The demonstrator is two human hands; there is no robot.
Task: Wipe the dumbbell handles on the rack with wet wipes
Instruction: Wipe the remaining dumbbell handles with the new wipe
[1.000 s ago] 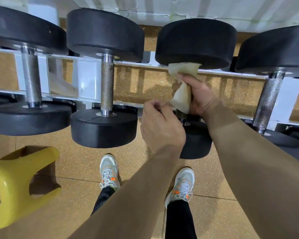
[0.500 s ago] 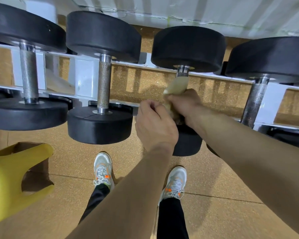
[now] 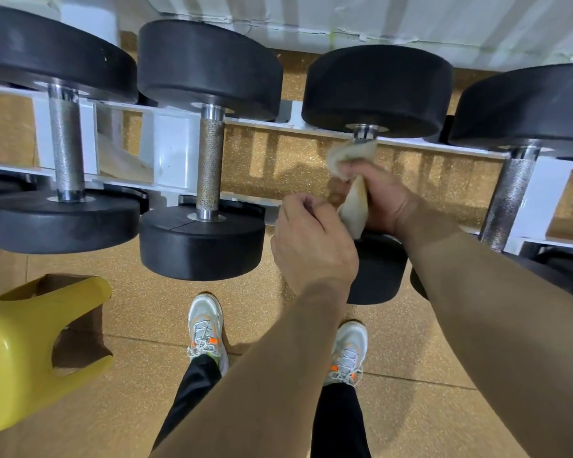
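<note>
Risk notes, head cam.

1. The beige crumpled wet wipe (image 3: 354, 206) was bunched, not spread. I judged part of the steel handle (image 3: 364, 133) of the third black round-headed dumbbell (image 3: 377, 90) could go unwiped, esp. the far side at 12 o'clock, which I couldn't see.
2. A loose tail of wipe hung toward 6 o'clock. If the grip slackened on wet metal, the wipe could slip off & drop to the speckled tan rubber floor (image 3: 179, 292).
3. Hard twisting might roll the dumbbell in the white metal rack (image 3: 169, 150). Its near head sat just ahead of the grey-and-orange trainers (image 3: 205, 328). Low odds, bad outcome.

Hands: the right hand (image 3: 382, 198) was clenched around wipe & handle together, fingertips curling round at its 9 o'clock. The left hand (image 3: 311, 246) had its fingers curled and sat just beside the wipe's tail, at the right hand's 8 o'clock. I couldn't tell whether it pinched the wipe or held nothing.

Position: the wipe lay inside the right fist, with a puff sticking out at 12 o'clock & touching the handle's chrome top end under the upper head. The rest of the handle was hidden by fist & wipe.
</note>
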